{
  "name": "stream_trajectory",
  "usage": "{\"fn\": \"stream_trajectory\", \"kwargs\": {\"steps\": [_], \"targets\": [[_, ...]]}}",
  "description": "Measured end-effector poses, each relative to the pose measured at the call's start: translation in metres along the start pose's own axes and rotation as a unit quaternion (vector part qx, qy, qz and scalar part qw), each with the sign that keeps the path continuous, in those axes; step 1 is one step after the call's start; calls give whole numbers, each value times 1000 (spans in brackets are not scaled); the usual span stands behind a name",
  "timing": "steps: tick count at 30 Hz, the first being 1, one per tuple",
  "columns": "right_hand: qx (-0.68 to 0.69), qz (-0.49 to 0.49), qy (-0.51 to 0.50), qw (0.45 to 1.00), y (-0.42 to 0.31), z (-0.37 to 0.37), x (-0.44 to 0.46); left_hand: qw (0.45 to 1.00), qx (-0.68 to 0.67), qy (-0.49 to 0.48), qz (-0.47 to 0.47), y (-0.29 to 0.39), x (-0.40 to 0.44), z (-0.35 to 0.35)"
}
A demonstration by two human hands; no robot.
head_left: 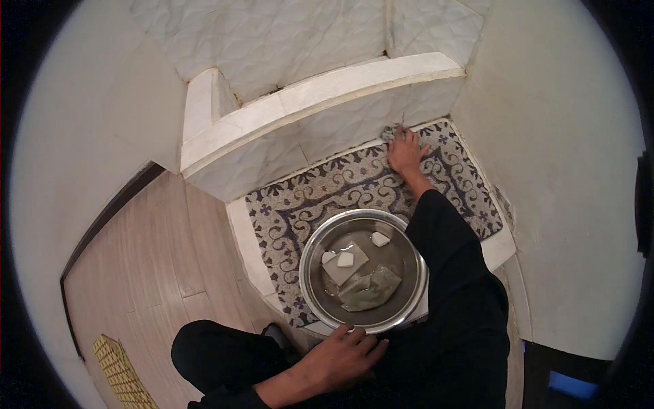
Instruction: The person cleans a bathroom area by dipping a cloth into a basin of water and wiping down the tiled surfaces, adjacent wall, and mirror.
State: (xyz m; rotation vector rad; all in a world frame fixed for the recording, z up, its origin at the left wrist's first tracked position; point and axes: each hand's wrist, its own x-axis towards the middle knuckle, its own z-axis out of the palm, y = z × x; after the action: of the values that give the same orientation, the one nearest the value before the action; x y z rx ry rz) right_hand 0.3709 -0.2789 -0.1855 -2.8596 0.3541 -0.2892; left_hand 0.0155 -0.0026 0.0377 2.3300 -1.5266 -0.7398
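Note:
My right hand [407,153] is closed on a small crumpled grey-green cloth [389,133], low on the tiled ledge wall [354,126] where it meets the patterned mat [327,187]. At the near rim of a round metal basin [306,273] rests my left hand [344,358], its fingers apart and bent over the edge. The basin holds murky water with a soaked greenish cloth [370,289], a flat grey square piece [338,271] and several white pieces, one of them [380,238] near the far side.
A raised tiled ledge [313,95] runs behind the mat. Plain walls stand left and right. Wood-look floor [157,252] lies at the left, with a yellow patterned item [122,371] at the lower left. My bent knee [211,354] is left of the basin.

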Motion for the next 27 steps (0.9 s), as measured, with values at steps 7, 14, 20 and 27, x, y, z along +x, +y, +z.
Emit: {"fn": "stream_trajectory", "kwargs": {"steps": [7, 14, 20, 27], "targets": [[46, -236, 41, 970, -16, 8, -27, 1000, -22, -12, -3, -3, -3, 7], [71, -33, 62, 995, -24, 16, -11, 1000, 26, -16, 7, -2, -3, 6], [6, 47, -15, 999, -30, 1, 0, 996, 4, 91, 4, -7, -13, 19], [18, 18, 55, 998, 4, -2, 8, 1000, 11, -12, -10, -2, -14, 8]]}}
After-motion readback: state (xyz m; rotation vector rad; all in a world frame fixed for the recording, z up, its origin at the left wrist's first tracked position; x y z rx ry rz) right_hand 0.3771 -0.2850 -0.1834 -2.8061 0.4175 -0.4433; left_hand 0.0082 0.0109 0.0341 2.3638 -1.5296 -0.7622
